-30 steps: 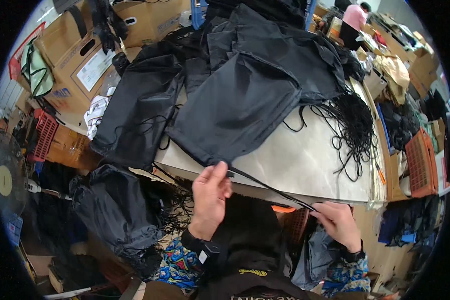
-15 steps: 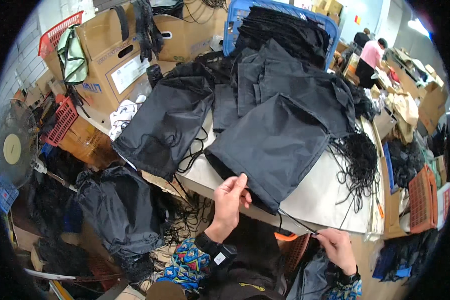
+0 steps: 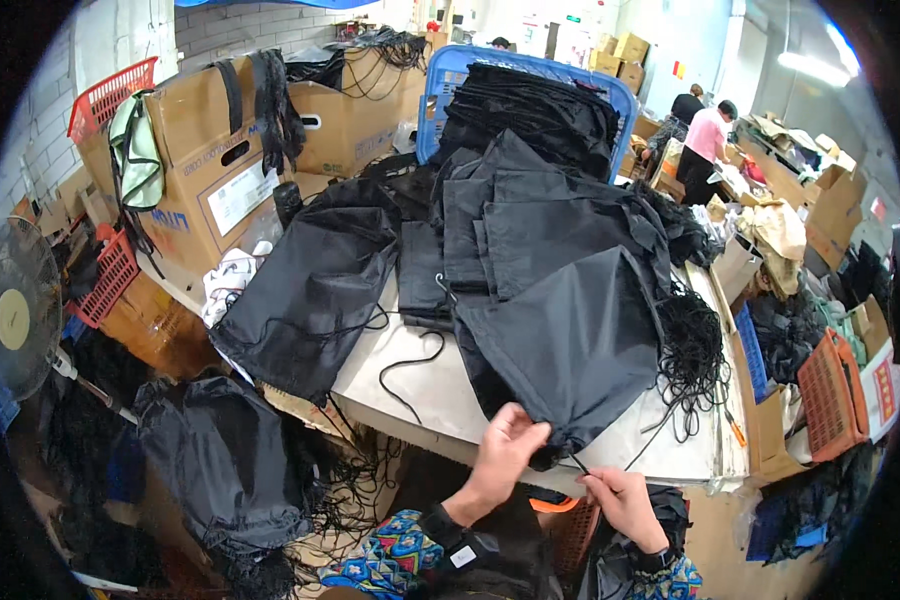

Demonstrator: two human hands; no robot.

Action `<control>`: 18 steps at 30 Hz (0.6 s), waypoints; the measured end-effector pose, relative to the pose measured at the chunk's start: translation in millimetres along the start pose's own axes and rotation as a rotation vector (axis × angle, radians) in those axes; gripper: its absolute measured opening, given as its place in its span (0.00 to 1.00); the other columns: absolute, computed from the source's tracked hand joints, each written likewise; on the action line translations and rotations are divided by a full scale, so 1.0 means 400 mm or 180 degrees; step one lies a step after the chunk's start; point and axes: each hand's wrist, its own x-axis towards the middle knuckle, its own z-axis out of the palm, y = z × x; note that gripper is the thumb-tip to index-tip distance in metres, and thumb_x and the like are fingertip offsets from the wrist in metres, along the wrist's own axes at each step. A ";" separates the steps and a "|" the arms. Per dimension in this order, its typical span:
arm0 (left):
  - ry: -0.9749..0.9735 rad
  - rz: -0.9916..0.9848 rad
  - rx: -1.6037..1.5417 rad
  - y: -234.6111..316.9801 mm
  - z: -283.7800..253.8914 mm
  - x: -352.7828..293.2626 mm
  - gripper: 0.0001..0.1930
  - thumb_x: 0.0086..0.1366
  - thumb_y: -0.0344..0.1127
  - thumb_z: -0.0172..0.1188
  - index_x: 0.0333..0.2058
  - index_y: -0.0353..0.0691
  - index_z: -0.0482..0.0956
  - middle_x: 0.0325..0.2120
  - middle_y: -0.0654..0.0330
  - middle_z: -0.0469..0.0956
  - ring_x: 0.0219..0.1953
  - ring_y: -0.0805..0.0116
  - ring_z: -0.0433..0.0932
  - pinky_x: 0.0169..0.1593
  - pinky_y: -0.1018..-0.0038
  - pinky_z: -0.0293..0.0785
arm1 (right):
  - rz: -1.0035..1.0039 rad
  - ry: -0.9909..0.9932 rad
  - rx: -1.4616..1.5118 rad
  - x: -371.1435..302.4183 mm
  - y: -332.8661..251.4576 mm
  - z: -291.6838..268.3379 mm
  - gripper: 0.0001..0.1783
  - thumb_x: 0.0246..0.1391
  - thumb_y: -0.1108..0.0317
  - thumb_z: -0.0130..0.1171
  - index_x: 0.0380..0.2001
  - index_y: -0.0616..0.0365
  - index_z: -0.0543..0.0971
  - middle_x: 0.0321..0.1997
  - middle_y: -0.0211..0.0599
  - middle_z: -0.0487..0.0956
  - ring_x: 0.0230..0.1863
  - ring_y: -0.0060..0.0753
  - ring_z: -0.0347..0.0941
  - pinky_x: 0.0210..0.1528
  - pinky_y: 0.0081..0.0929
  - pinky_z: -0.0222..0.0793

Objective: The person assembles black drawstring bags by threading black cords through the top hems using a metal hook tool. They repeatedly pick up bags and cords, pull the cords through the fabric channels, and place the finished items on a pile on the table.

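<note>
A black drawstring bag lies over the front of the white table, its near corner bunched up. My left hand pinches that gathered corner between thumb and fingers. Just to the right, my right hand is closed on a black cord that runs out of the corner. Another length of black cord curls on the tabletop left of the bag. A small shiny curved piece shows at the bag's upper left edge; its kind is unclear.
More black bags lie left and behind, before a blue basket of stacked black fabric. Loose cords hang at the table's right. Cardboard boxes and a fan stand left. Two people work at the far right.
The bag's near corner has bunched up, and my hands have come closer together there. A loose cord now curls on the table to the left. The whole view has shifted.
</note>
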 end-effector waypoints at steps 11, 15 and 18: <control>-0.0950 0.1502 0.3657 -0.083 0.097 0.011 0.10 0.61 0.31 0.52 0.41 0.35 0.73 0.35 0.43 0.75 0.34 0.45 0.75 0.36 0.59 0.71 | -0.1605 0.1251 -0.0897 0.120 -0.214 -0.189 0.27 0.52 0.67 0.58 0.54 0.67 0.66 0.49 0.50 0.74 0.49 0.51 0.69 0.53 0.37 0.63; -0.1520 0.2514 0.5208 -0.104 0.088 0.044 0.12 0.57 0.32 0.51 0.40 0.39 0.75 0.33 0.51 0.75 0.40 0.52 0.75 0.46 0.58 0.69 | -0.1242 0.1227 0.0473 0.076 -0.316 -0.242 0.20 0.62 0.65 0.45 0.52 0.68 0.67 0.42 0.43 0.76 0.45 0.36 0.73 0.53 0.32 0.64; -0.1960 0.3324 0.6505 -0.091 -0.033 0.046 0.10 0.55 0.31 0.55 0.36 0.39 0.77 0.34 0.51 0.76 0.34 0.52 0.74 0.40 0.62 0.69 | -0.1619 0.2325 0.1739 0.038 -0.249 -0.216 0.16 0.65 0.65 0.42 0.38 0.70 0.72 0.30 0.41 0.78 0.32 0.29 0.75 0.43 0.26 0.68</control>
